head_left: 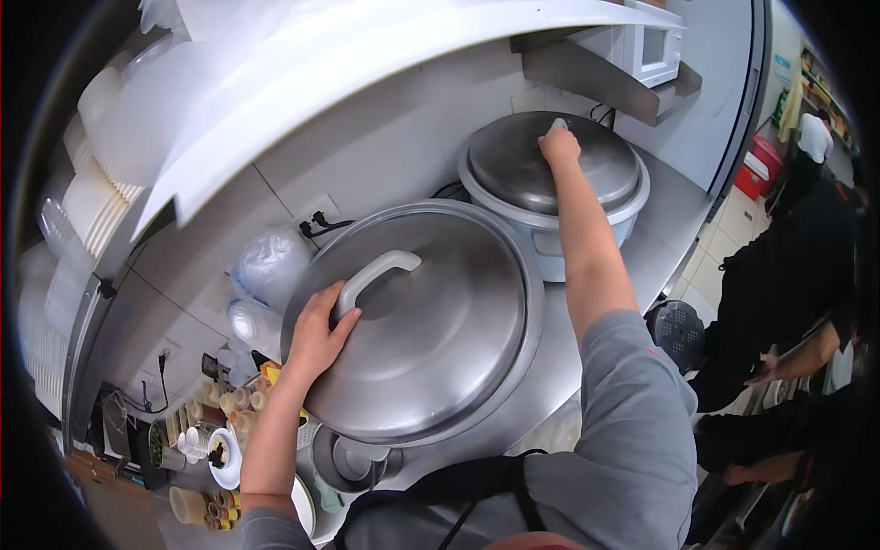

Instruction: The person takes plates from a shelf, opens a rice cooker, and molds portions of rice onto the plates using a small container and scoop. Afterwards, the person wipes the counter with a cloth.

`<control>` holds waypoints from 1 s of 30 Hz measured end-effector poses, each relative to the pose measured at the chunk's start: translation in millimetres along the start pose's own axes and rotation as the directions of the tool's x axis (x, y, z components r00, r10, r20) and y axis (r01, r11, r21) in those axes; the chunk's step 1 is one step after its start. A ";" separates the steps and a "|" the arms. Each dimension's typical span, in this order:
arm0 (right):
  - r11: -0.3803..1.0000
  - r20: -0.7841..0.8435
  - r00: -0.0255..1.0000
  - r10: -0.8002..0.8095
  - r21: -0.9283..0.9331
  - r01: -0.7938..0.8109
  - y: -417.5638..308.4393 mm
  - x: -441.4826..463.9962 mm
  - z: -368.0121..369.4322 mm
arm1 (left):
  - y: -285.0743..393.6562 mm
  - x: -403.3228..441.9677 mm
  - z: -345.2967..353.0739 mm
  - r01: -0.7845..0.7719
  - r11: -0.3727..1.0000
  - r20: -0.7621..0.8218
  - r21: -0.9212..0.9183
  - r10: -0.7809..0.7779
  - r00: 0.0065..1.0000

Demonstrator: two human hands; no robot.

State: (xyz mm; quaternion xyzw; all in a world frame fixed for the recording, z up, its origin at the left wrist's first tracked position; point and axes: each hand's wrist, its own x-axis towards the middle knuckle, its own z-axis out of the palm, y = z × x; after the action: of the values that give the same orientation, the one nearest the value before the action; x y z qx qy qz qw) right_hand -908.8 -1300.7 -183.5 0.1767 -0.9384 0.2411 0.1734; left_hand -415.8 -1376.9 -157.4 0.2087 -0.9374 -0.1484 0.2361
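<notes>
Two large rice cookers stand side by side on a steel counter, each under a domed metal lid. My left hand (318, 337) lies on the nearer lid (440, 339), thumb spread from the fingers, against the left end of its pale curved handle (376, 275). My right arm reaches to the farther cooker (543, 240), which has a pale body. There my right hand (559, 147) is closed around the handle of the farther lid (504, 160); its fingers hide most of that handle. Both lids sit on their cookers.
White shelving with stacked containers (96, 206) hangs overhead at left. Plastic bags (272, 266) lie against the wall. Squeeze bottles, bowls and a metal pot (344, 458) crowd the lower left. A microwave (649, 53) sits on a shelf. Co-workers in dark clothing (779, 266) stand at right.
</notes>
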 end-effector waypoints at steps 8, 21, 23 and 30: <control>0.999 0.100 0.995 0.011 0.037 -0.015 -14.5 51.5 -14.8 | -3.5 -1.3 3.4 -0.008 1.000 -0.038 -0.017 0.007 0.999; 0.913 0.142 0.950 -0.277 -0.268 0.307 -38.5 1.6 -19.0 | -8.1 -6.0 7.5 -0.037 0.999 -0.100 -0.029 0.034 0.994; 0.820 0.175 0.830 -0.529 -0.145 0.554 -83.8 -41.1 -21.5 | -9.0 -6.8 7.1 -0.018 0.999 -0.091 -0.048 0.014 0.996; 0.232 0.233 0.004 -0.972 0.966 0.109 -154.6 -214.6 -54.6 | -19.9 -11.1 2.5 -0.105 0.993 -0.140 -0.046 0.098 0.985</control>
State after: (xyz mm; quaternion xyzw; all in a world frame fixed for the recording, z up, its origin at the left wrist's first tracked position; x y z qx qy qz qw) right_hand -643.2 -1346.4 -166.1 0.7386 -0.4550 0.3477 -0.3559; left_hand -401.8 -1388.7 -171.2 0.1641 -0.9241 -0.1463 0.3126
